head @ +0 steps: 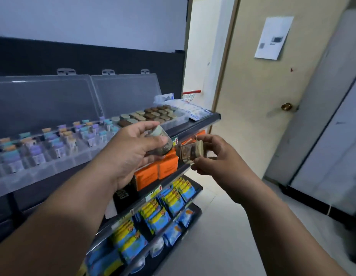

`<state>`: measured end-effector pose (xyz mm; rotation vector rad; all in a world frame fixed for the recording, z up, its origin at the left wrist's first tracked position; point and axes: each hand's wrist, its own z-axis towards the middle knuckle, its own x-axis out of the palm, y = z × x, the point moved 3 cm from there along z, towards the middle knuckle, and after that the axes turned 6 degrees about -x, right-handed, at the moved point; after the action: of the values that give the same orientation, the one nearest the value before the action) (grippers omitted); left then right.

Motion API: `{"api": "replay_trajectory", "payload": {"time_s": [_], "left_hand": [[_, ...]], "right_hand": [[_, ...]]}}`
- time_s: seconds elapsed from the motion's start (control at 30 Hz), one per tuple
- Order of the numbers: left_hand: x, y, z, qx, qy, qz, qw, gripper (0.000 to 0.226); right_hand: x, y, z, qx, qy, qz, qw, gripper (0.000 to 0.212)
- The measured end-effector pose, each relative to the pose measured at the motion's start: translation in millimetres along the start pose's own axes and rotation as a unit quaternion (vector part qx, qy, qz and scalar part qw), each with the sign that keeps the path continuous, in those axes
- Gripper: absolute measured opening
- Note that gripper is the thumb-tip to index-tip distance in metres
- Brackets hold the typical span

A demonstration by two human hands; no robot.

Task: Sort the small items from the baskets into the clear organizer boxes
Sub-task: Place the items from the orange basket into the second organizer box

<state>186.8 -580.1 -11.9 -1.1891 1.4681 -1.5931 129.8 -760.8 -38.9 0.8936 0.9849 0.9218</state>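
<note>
Head-camera view of a person at a shop shelf: the left hand (131, 150) has fingers and thumb curled round a small clear jar (162, 140) with a pale lid, held tilted in the air just in front of the top shelf (211, 117) near its right end. The right hand (215, 156) pinches a second jar (191, 153) between thumb and fingertips, just beside the first and slightly lower, in front of the shelf edge.

Two clear organizer boxes sit side by side along the top shelf, lids raised against the dark back panel. The left organizer box (43, 168) holds rows of small bottles (59, 144) with purple, teal and orange caps. The right organizer box (173, 123) holds round containers (153, 114) with brown and greenish lids. White blister packs (191, 110) lie at the right end of that shelf, and a red-rimmed basket (191, 94) shows behind it.

Orange cartons (167, 166) stand on the shelf below, with blue-and-yellow packets (173, 202) on the lower shelves. A beige door (252, 96) with a brass knob (286, 106) and a taped sheet of paper (273, 37) stands to the right
</note>
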Motion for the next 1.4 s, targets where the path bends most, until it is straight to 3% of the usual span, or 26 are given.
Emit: {"api": "replay_trajectory", "payload": {"time_s": [0.1,0.37,0.57,0.7,0.83,1.1,1.4], "left_hand": [[10.5,4.3,56.4,-0.012,-0.007,-0.004,1.0,0.047],[21.4,-0.2,197.4,0.051,-0.051,0.136,0.988,0.044],[33.0,2.2,260.9,0.048,-0.079,0.204,0.975,0.047],[33.8,7.4,296.8,0.069,-0.114,0.266,0.955,0.055],[39.3,14.5,328.6,0.07,-0.183,0.385,0.902,0.065],[72.5,29.3,393.1,0.069,-0.315,0.471,0.821,0.052],[81.5,47.0,421.1,-0.006,-0.347,0.494,0.797,0.062]], "right_hand": [[-14.8,-25.3,53.1,0.006,-0.006,-0.009,1.0,0.044],[-50.9,-68.0,187.1,0.006,-0.004,-0.045,0.999,0.038],[-75.4,-93.5,251.0,-0.006,0.005,-0.047,0.999,0.04],[-78.9,-109.8,306.6,-0.042,0.052,-0.089,0.994,0.045],[-79.6,-135.2,363.4,-0.078,0.114,-0.099,0.986,0.045],[-78.1,-177.2,463.6,-0.15,0.27,-0.115,0.944,0.038],[-62.9,-206.1,495.6,-0.186,0.395,-0.132,0.89,0.049]]}}
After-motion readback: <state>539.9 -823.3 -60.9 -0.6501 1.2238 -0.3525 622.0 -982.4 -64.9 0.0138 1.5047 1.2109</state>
